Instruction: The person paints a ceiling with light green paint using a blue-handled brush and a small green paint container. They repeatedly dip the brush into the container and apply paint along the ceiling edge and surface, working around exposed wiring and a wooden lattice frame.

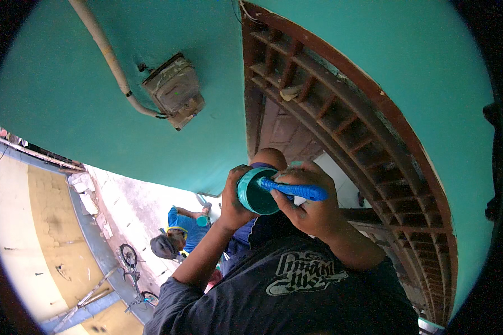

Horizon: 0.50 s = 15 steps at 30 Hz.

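Note:
My left hand grips a round tub of dark teal paint, its fingers wrapped round the side. My right hand is closed on a paintbrush with a blue handle, its head at the upper inside of the tub, smeared with lighter teal. Both hands are raised in front of my dark printed shirt, close to each other. The bristles are mostly too small or hidden to make out.
Teal walls surround a brown wooden grille; a dusty box joins a conduit. Below left, a co-worker in blue holds a teal container near a bicycle and a cream-and-yellow wall.

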Available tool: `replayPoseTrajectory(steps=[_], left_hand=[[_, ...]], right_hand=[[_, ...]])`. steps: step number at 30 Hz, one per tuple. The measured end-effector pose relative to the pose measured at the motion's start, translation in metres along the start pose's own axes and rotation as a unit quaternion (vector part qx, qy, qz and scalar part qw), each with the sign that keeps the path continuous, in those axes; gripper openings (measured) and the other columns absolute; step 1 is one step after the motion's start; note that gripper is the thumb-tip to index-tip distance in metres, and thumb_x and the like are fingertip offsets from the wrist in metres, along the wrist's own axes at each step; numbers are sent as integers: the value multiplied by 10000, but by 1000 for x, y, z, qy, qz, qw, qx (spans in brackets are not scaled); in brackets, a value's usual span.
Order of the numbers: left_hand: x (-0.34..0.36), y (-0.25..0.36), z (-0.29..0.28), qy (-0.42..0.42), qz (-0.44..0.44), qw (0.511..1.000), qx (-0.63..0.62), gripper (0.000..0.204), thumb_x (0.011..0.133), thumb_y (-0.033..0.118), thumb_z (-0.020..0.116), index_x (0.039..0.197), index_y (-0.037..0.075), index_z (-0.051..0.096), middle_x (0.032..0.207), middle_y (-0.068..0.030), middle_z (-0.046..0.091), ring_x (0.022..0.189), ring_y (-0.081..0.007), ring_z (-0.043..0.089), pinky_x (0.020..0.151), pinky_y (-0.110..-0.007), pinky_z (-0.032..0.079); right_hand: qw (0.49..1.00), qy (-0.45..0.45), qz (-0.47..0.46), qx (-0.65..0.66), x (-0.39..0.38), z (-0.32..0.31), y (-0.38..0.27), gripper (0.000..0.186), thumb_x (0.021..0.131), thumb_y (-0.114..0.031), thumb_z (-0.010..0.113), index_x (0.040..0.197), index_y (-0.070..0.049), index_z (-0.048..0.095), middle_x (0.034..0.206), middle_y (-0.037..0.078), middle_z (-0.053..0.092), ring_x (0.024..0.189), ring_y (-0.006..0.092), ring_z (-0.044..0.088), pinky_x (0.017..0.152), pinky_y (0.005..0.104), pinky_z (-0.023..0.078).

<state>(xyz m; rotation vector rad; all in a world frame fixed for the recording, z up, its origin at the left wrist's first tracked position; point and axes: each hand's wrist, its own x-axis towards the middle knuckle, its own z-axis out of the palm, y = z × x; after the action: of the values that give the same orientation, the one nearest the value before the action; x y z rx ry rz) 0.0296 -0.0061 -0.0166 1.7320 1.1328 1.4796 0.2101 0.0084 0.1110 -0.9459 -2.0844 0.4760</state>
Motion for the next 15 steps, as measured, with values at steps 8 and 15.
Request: replayPoseTrajectory(steps=[8,15], left_hand=[[-2,-6,8,-17,-6,1000,1,915,499,198,931,1239,24,421,1174,-207,548,1097,-364,578,925,-437,470],[2,4,8,-17,-26,999,-8,900,521,192,930,1246,30,423,1174,-193,555,1090,-347,588,923,-412,475]], right_hand=[[1000,20,-5,17,1,2,7,320,783,-138,700,1054,-7,589,1109,138,595,1030,330,550,912,422,423],[1000,25,-1,-5,-3,8,6,260,789,-143,711,994,-15,615,1196,133,578,1106,335,524,957,446,396]])
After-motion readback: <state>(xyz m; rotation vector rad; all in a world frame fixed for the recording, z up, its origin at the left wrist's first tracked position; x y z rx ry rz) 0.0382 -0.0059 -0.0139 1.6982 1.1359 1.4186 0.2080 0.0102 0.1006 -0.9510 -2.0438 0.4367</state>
